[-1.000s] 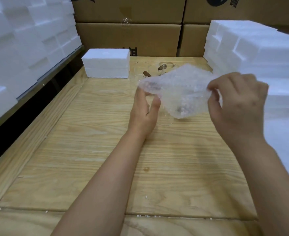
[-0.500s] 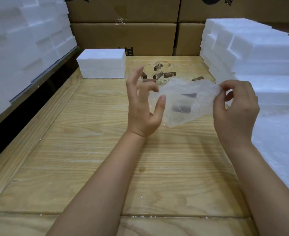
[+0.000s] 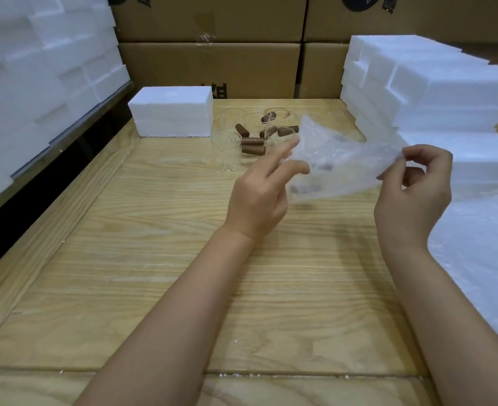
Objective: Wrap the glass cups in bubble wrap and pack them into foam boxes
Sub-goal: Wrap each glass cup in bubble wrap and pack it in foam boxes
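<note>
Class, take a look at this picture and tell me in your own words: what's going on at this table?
A person at a wooden table holds a sheet of bubble wrap up in the air. The right hand pinches its right edge, while the left hand, fingers straight, is at its left edge. Behind the wrap, bare glass cups with brown handles wait beside a closed foam box. More foam boxes are stacked on the right.
</note>
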Motion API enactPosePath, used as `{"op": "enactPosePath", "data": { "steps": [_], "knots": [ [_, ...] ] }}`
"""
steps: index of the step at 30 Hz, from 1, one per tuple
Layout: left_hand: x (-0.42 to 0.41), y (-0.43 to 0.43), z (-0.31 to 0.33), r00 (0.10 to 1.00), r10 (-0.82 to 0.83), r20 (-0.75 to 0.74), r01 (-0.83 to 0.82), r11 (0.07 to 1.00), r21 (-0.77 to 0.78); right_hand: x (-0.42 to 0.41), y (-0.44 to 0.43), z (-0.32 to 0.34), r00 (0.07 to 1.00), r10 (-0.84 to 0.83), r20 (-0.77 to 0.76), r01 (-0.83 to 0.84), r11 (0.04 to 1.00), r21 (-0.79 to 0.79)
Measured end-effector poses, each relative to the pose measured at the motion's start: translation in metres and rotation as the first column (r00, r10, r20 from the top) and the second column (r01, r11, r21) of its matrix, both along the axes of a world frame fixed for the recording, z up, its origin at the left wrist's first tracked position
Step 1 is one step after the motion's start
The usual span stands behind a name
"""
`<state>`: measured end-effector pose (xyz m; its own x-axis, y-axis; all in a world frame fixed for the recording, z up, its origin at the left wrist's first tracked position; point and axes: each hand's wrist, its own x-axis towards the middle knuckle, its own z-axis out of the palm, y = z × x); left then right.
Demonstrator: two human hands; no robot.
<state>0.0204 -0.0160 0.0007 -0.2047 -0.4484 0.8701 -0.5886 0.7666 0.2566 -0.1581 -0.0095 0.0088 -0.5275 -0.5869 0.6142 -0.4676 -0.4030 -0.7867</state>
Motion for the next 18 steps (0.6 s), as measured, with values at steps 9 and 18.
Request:
{"op": "enactPosePath", "data": {
  "steps": [9, 18],
  "knots": [
    [-0.008, 0.0, 0.018, 0.993, 0.081, 0.08, -0.079, 0.997, -0.027, 0.014, 0.006, -0.002, 0.995, 0.095, 0.025, -0.093, 0.993, -0.076],
    [-0.014, -0.015, 0.025, 0.986, 0.167, 0.002, -0.163, 0.959, 0.233, 0.028, 0.029, -0.012, 0.691, 0.299, -0.658, -0.365, 0.93, 0.04]
  ]
}}
